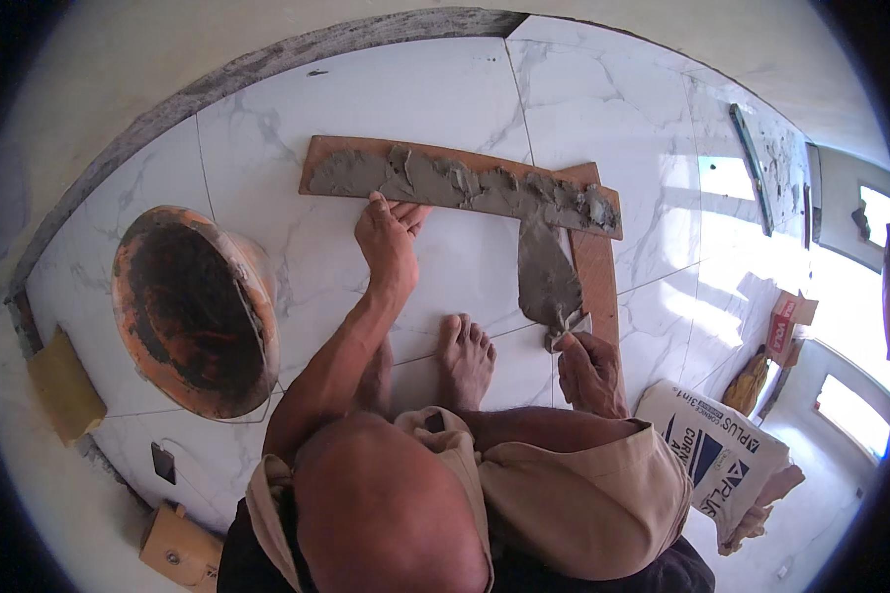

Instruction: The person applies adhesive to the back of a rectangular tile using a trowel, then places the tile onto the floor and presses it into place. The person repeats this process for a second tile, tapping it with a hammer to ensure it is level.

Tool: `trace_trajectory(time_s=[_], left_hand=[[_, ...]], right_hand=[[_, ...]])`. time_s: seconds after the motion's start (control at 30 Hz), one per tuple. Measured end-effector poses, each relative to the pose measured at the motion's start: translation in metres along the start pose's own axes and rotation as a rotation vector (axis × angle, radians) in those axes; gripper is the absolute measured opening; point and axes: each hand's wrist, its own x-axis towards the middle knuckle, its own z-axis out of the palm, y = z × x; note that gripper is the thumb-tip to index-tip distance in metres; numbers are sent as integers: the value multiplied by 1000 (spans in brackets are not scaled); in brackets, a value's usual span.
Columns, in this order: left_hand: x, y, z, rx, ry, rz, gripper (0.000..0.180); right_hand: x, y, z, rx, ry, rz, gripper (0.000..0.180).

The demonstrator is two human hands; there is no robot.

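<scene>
A long brown strip [341, 144], like a narrow wood-look tile, is spread along most of its length with wet grey mortar [445, 180]. My left hand [391, 242] grips its near edge left of the middle, fingers reaching underneath. In my right hand [591, 376] is the handle of a pointed trowel [547, 272], its blade coated with mortar. The blade's far end meets the strip's near edge toward the right. A second brown strip [596, 277] lies crosswise under the right end of the first and runs back toward my right hand.
A mortar-stained orange bucket [259, 272] stands to my left on white marbled floor tiles [465, 99]. At lower right lies a white printed bag [722, 455], with a red box [786, 328] beyond. My bare foot [467, 361] is between my arms. Walls curve round the floor.
</scene>
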Motion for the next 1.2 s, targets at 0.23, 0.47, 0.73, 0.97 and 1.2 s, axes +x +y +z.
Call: trace_trajectory(time_s=[0.23,0.47,0.73,0.97,1.2], left_hand=[[-4,2,1,-23,83,-30,49],[1,-11,1,-124,-35,98,49],[6,-22,4,-130,92,70,50],[9,-37,6,-82,107,52,48],[13,-37,8,-76,117,37,46]], right_hand=[[39,-41,27,-320,-63,-186,39],[10,-69,1,-447,-44,-290,35],[-35,-252,133,-1171,-143,-1467,29],[-51,-274,285,-1845,-394,-1750,13],[-30,-238,365,-1830,-437,-1774,7]])
